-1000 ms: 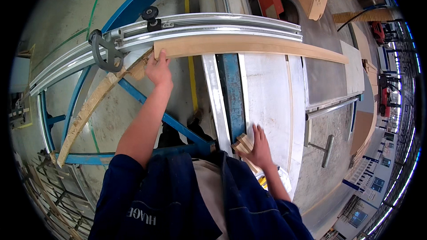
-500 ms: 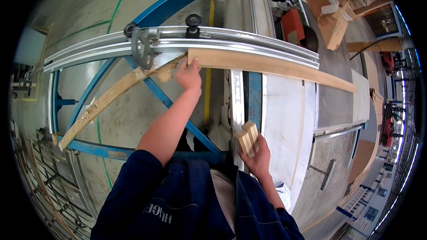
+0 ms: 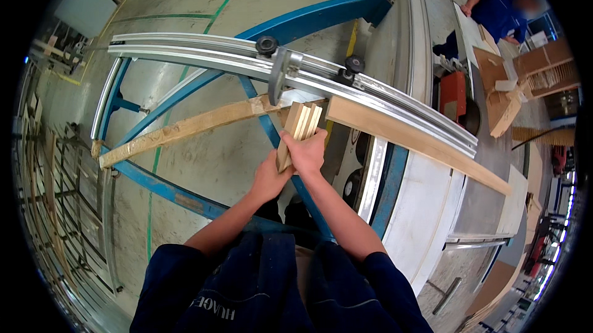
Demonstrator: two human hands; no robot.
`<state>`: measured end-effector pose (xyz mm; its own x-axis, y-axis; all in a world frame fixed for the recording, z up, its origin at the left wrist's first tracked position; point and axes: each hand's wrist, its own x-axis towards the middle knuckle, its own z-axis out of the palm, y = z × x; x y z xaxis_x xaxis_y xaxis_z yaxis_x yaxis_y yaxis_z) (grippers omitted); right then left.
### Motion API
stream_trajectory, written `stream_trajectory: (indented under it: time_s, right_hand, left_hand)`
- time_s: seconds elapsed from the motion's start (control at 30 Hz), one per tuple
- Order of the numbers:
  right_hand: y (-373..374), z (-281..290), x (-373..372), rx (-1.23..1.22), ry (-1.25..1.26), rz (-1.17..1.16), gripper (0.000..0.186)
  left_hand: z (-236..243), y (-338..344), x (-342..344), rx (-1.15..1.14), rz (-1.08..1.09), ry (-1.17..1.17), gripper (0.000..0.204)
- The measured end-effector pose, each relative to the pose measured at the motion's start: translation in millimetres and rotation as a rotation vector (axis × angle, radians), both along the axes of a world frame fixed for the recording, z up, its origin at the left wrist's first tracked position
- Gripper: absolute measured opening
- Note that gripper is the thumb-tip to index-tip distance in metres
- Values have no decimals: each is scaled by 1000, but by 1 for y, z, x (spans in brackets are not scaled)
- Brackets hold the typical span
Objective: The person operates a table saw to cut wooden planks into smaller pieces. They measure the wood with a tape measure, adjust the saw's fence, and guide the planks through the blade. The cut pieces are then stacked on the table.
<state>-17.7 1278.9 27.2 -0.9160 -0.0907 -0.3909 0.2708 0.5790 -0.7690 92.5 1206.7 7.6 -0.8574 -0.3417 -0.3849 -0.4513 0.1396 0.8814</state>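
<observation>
A small bundle of short wooden blocks (image 3: pixel 299 124) is held upright in front of me, with pale grooved faces showing. My right hand (image 3: pixel 309 152) wraps round its right side. At the bundle's lower left, my left hand (image 3: pixel 270 177) has its fingers closed on the same blocks, though its fingertips are partly hidden. Just beyond my hands to the right lies a long wooden board (image 3: pixel 414 141), set along an aluminium fence rail (image 3: pixel 383 95); neither hand touches it. A metal stop (image 3: pixel 279 76) with black knobs sits on the rail.
A worn wooden bar (image 3: pixel 185 130) crosses the blue steel frame (image 3: pixel 179 196) at left. The white machine table (image 3: pixel 411 209) extends on the right. Another person (image 3: pixel 499 12) stands at a bench at the far right, near a red machine part (image 3: pixel 453 93) and cardboard boxes (image 3: pixel 546 64).
My left hand has let go of the long board's end and closed on the blocks. The right hand has brought them from the right to the middle. My view has shifted.
</observation>
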Motion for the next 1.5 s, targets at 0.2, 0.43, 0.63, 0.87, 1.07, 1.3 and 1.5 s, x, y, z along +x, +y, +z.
stream_trajectory:
  time_s: [0.2,0.43,0.63,0.87,1.07,1.3,1.5]
  right_hand:
    - [-20,-36,-18,-30,40,33,84]
    - [40,-67,-45,-716,-258,-355,73]
    - [95,-85,-113,-1407,-349,-896,61]
    - [97,-108,-137,-1332,-168,-875,46]
    - [62,-90,-121,-1339,-250,-907,44]
    - [38,-80,-106,-1302,-289,-814,44]
    - [73,-78,-104,-1331,-440,-565,44]
  left_hand:
    - [-27,-27,-33,509,145,-21,39]
    - [-44,-54,-48,778,245,-23,49]
    - [-41,-66,-63,679,240,-64,57]
    - [-47,-61,-68,732,306,-31,58]
    - [-40,-61,-68,703,329,-38,60]
    - [-38,-74,-71,661,219,-84,58]
    - [-33,-78,-75,582,220,-103,55]
